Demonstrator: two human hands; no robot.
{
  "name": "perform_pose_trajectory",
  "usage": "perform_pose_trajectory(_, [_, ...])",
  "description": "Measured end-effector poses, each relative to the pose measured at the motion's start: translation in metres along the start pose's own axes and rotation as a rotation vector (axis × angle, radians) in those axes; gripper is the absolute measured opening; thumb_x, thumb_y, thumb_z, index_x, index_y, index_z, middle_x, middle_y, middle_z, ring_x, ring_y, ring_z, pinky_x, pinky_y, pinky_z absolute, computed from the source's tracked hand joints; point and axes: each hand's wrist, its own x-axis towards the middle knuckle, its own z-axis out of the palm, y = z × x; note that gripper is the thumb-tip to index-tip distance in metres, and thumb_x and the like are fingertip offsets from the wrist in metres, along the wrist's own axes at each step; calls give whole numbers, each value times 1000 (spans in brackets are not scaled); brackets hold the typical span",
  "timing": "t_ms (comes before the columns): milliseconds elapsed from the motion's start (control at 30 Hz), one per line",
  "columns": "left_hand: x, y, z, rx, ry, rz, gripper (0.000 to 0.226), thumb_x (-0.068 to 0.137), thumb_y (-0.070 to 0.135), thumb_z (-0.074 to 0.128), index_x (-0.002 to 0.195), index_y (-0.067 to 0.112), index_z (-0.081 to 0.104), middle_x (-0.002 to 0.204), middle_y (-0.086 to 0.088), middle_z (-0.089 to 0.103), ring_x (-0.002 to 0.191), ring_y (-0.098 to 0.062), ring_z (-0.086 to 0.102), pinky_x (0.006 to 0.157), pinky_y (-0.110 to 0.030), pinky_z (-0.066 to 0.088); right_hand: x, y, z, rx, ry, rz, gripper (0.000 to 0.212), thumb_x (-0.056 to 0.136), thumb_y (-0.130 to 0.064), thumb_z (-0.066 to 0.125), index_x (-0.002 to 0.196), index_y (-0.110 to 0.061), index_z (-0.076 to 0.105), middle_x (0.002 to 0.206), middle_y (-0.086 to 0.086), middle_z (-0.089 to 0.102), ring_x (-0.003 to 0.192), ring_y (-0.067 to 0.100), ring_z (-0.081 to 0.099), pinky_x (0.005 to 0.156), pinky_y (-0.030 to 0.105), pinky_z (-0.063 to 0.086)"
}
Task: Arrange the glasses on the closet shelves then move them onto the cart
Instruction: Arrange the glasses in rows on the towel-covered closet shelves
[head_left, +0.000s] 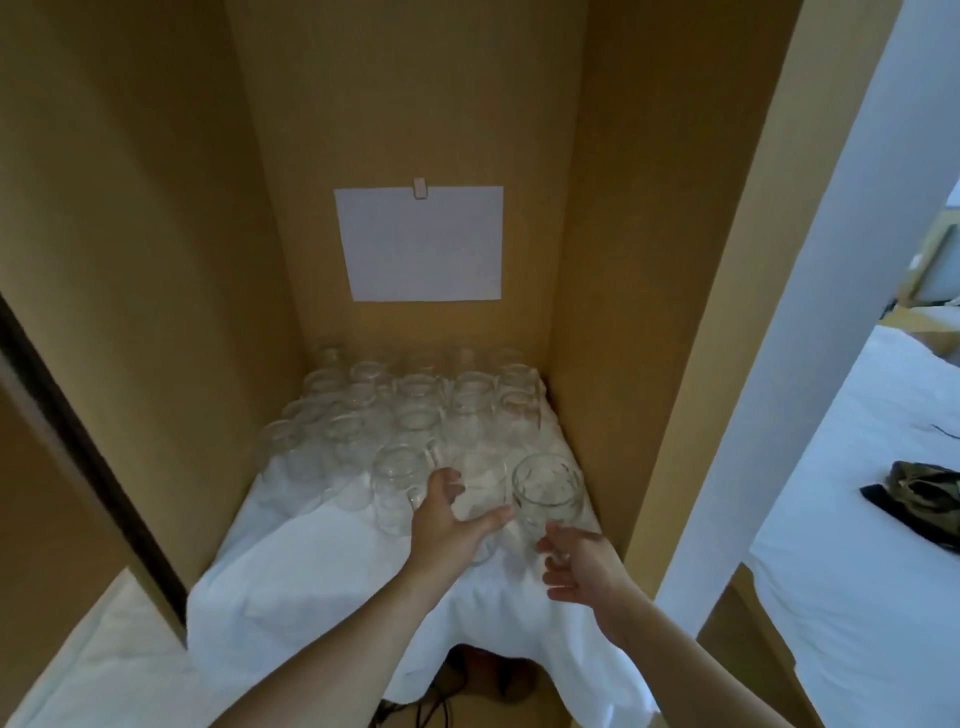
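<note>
Rear glasses (415, 374) blurred and overlapping beyond counting, writing on paper sheet (420, 243) too faint to read, shelf surface hidden under white cloth (291, 582), dark item on bed (914, 499) cut by right edge, both forearms cropped at bottom edge.

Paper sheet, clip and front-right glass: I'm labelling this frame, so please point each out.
Paper sheet (423, 244), head view, middle of its blank face.
Clip (419, 187), head view, its body at the sheet's top edge.
Front-right glass (546, 487), head view, its wall below the rim.
</note>
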Motion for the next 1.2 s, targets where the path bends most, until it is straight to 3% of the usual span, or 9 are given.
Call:
perform_pose_trajectory(200, [-3, -14, 16, 22, 83, -18, 80, 72, 40, 90, 133, 24, 42, 124, 8, 52, 122, -11, 50, 102, -26, 43, -2, 11, -13, -284, 113, -183, 46, 88, -64, 63, 100, -20, 62, 91, 0, 71, 84, 19, 68, 75, 36, 58])
perform_pose_trajectory(300, [-1, -20, 21, 68, 38, -14, 87, 71, 35, 92, 138, 18, 39, 128, 3, 49, 125, -11, 47, 104, -25, 42, 0, 13, -18, -195, 120, -253, 27, 102, -40, 51, 124, -26, 59, 114, -6, 65, 106, 20, 62, 93, 40, 51])
perform_pose_trajectory(400, [4, -25, 22, 167, -9, -7, 96, 65, 25, 96, 140, 17, 36, 130, 3, 47, 126, -11, 44, 104, -25, 40, 12, 13, -14, -163, 107, -271, 27, 95, -8, 49, 110, -29, 57, 102, 4, 69, 99, 31, 65, 90, 50, 54])
perform_pose_trajectory(533, [13, -30, 17, 194, -58, -49, 94, 64, 3, 90, 133, 28, 31, 129, 5, 43, 125, -15, 44, 90, -16, 42, 20, 2, -6, -179, 4, -229, 37, 97, -10, 59, 121, -32, 41, 103, -11, 62, 115, 18, 59, 112, 39, 42])
perform_pose_trajectory(667, [21, -28, 10, 214, -129, -110, 98, 66, -5, 84, 132, 34, 23, 131, 4, 42, 124, -15, 44, 72, -9, 44, 27, -14, 5, -325, 39, -250, 49, 73, -14, 85, 108, -27, 55, 107, 0, 67, 100, 20, 65, 90, 38, 57])
perform_pose_trajectory(767, [26, -23, 4, 214, -174, -155, 101, 69, -1, 86, 144, 26, 23, 134, 0, 44, 122, -17, 46, 72, -17, 46, 34, -22, 16, -428, 132, -230, 33, 73, -25, 81, 95, -24, 57, 92, 1, 67, 82, 17, 66, 77, 38, 59])
perform_pose_trajectory(933, [32, -3, -1, 116, -97, -188, 93, 70, 13, 92, 142, 15, 34, 133, -3, 50, 115, -19, 52, 73, -19, 47, 34, -14, 24, -289, 207, -204, 86, 55, -43, 89, 125, -26, 42, 107, -7, 63, 91, 12, 63, 71, 28, 52])
perform_pose_trajectory(1033, [41, 17, -6, 80, -1, -122, 96, 63, 24, 97, 138, 15, 38, 124, -3, 56, 106, -19, 58, 70, -21, 52, 28, -14, 26, -247, 246, -230, 88, 57, -39, 89, 130, -26, 42, 109, -10, 62, 92, 13, 63, 67, 27, 50])
perform_pose_trajectory(1200, [61, 49, -20, 250, 127, 44, 101, 62, 47, 91, 144, 21, 38, 131, -6, 48, 117, -26, 54, 94, -42, 53, 25, -20, 27, -390, 285, -305, 99, 56, -42, 88, 139, -35, 35, 125, -10, 39, 100, 17, 56, 77, 32, 53])
